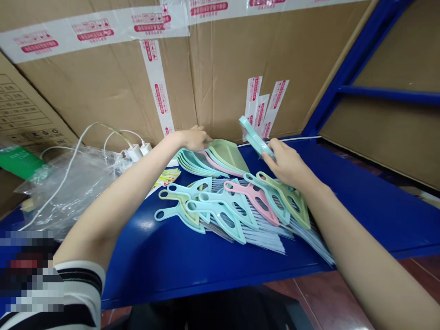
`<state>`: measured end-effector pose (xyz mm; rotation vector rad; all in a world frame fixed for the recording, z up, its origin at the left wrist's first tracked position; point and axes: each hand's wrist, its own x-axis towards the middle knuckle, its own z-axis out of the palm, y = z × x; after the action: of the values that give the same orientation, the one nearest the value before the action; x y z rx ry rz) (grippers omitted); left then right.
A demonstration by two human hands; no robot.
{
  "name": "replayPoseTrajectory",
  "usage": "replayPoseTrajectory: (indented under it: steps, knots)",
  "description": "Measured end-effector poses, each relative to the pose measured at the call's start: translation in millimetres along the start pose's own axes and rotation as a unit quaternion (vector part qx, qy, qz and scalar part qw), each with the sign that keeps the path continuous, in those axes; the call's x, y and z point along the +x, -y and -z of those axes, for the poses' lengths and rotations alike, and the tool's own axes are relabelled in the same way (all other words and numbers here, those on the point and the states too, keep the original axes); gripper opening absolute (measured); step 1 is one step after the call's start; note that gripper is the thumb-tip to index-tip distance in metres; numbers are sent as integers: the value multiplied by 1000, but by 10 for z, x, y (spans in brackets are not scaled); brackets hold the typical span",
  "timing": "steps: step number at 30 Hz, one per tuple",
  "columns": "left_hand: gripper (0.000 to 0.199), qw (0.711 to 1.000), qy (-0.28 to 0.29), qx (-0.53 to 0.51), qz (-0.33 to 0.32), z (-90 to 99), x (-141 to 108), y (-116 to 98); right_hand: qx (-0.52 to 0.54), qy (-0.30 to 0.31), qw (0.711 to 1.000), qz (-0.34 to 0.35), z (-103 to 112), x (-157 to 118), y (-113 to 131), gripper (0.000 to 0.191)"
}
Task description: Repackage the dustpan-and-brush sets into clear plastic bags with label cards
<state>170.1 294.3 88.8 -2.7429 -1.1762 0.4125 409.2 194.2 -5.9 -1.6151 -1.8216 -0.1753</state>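
While the left hand (195, 138) touches dustpans (229, 155), brushes (223, 198) overlap.

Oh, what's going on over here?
A person is handling pastel plastic things at a blue tabletop. The left hand is at the back of a stack of dustpans; the right hand holds up a light-blue piece. In front of the stack, blue, green and pink brushes lie overlapping.

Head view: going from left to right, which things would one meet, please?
Green packet, clear plastic bags, white plugs, left hand, pale green dustpan, light blue plastic piece, right hand, blue metal post.
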Motion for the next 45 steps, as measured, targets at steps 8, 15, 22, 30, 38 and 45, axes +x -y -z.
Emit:
replayPoseTrajectory:
  steps: [8,15,22,30,38,45]
  knots:
    - [44,999,-25,-15,-21,57,-24,34,-1,35,998,48,-8,-16,41,14]
    - [46,998,-48,5,29,-6,-119,-108,-8,50,996,77,13,-22,64,12]
    - [43,995,-79,-20,62,-115,-244,-235,-27,71,992,97,61,24,124,7]
    - [50,984,-155,-55,70,-154,-474,-237,-92,108,978,152,256,88,256,12]
    - [72,960,-271,-60,46,-281,-1176,-281,-137,111,952,251,298,-86,915,25]
    - [53,979,-163,-69,101,-492,-1822,-224,-113,132,924,340,53,-315,1668,33]
